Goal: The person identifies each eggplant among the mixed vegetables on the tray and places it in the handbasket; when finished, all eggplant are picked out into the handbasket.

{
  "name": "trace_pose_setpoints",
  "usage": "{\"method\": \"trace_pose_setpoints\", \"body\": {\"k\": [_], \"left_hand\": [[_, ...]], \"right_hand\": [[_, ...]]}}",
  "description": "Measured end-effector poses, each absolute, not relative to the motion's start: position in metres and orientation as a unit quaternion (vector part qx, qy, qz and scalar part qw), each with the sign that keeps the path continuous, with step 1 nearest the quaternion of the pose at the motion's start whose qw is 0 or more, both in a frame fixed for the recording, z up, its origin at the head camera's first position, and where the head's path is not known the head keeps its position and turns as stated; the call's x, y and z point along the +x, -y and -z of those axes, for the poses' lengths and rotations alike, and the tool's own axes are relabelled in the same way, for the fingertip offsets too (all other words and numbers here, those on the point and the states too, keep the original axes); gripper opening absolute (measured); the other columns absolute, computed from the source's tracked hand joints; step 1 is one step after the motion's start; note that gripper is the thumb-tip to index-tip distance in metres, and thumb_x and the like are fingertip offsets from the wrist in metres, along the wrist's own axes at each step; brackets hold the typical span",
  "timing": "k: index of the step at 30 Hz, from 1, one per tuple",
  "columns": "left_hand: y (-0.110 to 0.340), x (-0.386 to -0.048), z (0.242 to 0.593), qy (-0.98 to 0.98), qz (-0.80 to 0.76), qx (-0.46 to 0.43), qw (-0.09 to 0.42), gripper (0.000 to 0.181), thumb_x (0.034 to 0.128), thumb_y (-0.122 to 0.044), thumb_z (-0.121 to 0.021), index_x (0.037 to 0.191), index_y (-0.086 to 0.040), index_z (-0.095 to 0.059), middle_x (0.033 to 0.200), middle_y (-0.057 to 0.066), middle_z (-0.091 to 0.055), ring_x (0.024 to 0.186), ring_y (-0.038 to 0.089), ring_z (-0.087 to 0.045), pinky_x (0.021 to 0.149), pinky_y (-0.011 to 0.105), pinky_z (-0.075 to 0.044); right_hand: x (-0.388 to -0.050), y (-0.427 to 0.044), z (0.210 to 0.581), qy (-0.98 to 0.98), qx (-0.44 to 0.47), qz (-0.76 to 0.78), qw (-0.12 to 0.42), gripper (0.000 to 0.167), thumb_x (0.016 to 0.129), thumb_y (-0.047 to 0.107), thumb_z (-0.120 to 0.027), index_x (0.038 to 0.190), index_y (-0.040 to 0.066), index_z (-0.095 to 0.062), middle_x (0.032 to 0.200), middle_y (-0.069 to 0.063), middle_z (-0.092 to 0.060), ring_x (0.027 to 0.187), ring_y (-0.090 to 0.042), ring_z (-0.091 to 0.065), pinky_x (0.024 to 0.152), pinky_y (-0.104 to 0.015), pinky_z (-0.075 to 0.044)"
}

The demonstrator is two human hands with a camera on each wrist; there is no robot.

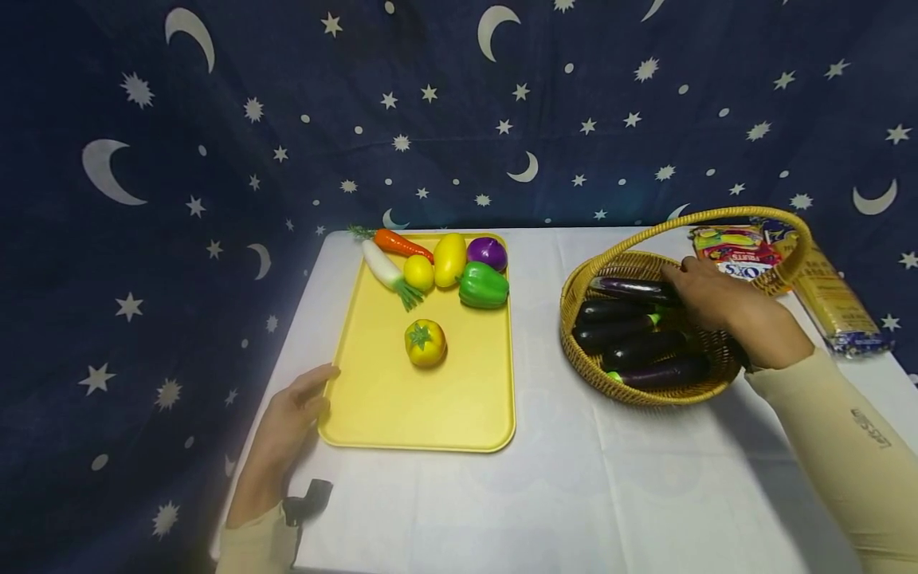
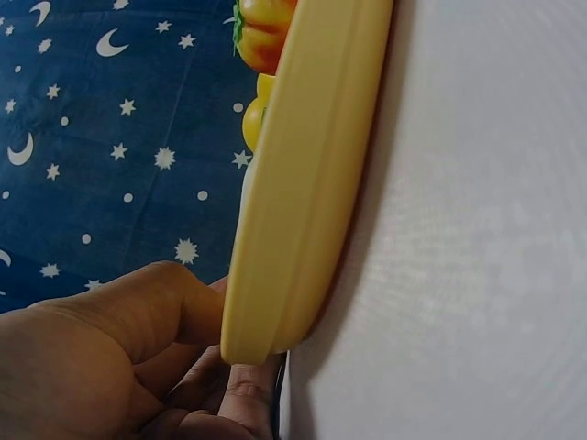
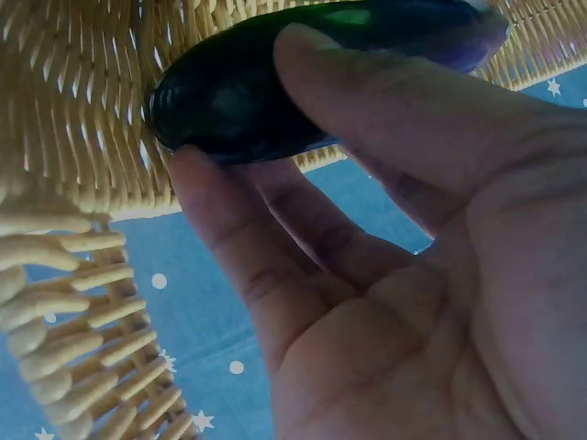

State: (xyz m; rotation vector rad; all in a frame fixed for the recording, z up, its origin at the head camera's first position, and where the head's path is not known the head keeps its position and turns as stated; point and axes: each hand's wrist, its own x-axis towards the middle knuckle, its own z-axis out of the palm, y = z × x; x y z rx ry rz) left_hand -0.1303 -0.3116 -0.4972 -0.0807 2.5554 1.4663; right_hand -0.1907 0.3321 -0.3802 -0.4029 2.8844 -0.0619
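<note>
At the right, my right hand (image 1: pixel 710 295) reaches into a wicker basket (image 1: pixel 584 371) and pinches a dark purple eggplant (image 1: pixel 631 289) near one end. The right wrist view has the thumb on one side of this eggplant and fingertips on the other, against the woven wall. Several more eggplants (image 1: pixel 645 348) lie below it in the basket. My left hand (image 1: pixel 287 414) holds the left rim of a yellow tray (image 1: pixel 416 418), thumb and fingers on either side of the edge in the left wrist view. A yellow-orange tomato (image 1: pixel 425 344) sits mid-tray.
Along the tray's far end lie a carrot (image 1: pixel 402 244), a white radish (image 1: pixel 380 265), a lemon (image 1: pixel 419 273), a mango (image 1: pixel 450 259), a purple onion (image 1: pixel 488 253) and a green pepper (image 1: pixel 484 285). The basket handle (image 1: pixel 688 217) arches overhead. Packets (image 1: pixel 835 299) lie behind the basket.
</note>
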Motion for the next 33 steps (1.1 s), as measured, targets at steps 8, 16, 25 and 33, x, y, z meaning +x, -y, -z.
{"method": "trace_pose_setpoints", "body": {"k": [8,16,25,33], "left_hand": [[0.313,-0.132,0.498,-0.855,-0.508,-0.026,0.105,0.051,0.1034,-0.005,-0.058,0.154,-0.010,-0.056,0.171,0.011,-0.043,0.163,0.037,-0.032,0.134,0.058,-0.025],[0.326,-0.133,0.492,-0.855,-0.505,-0.022,0.115,0.052,0.1064,-0.009,-0.058,0.158,-0.008,-0.051,0.170,0.013,-0.043,0.163,0.038,-0.031,0.134,0.060,-0.023],[0.324,-0.148,0.461,-0.904,-0.417,0.052,0.075,0.049,0.1095,-0.016,-0.057,0.156,-0.003,-0.051,0.158,0.025,-0.054,0.146,0.044,-0.054,0.109,0.017,-0.050],[0.307,-0.156,0.450,-0.914,-0.393,0.080,0.066,0.052,0.1097,-0.014,-0.056,0.160,-0.006,-0.047,0.166,0.026,-0.045,0.149,0.050,-0.048,0.122,0.060,-0.042]], "right_hand": [[-0.191,-0.330,0.382,-0.984,-0.119,0.039,0.124,0.055,0.090,0.017,-0.081,0.132,0.001,-0.050,0.119,-0.033,-0.053,0.112,-0.049,-0.054,0.080,-0.068,-0.055],[-0.180,-0.311,0.384,-0.984,-0.153,0.062,0.062,0.047,0.096,0.010,-0.071,0.135,-0.001,-0.049,0.120,-0.032,-0.052,0.111,-0.049,-0.053,0.085,-0.065,-0.053],[-0.153,-0.280,0.382,-0.960,-0.245,0.079,-0.112,0.047,0.093,0.008,-0.077,0.137,0.000,-0.062,0.112,-0.023,-0.062,0.095,-0.036,-0.062,0.073,-0.053,-0.055],[-0.148,-0.265,0.386,-0.933,-0.303,0.101,-0.163,0.050,0.087,0.000,-0.082,0.133,0.001,-0.065,0.109,-0.018,-0.063,0.094,-0.030,-0.060,0.078,-0.048,-0.054]]}}
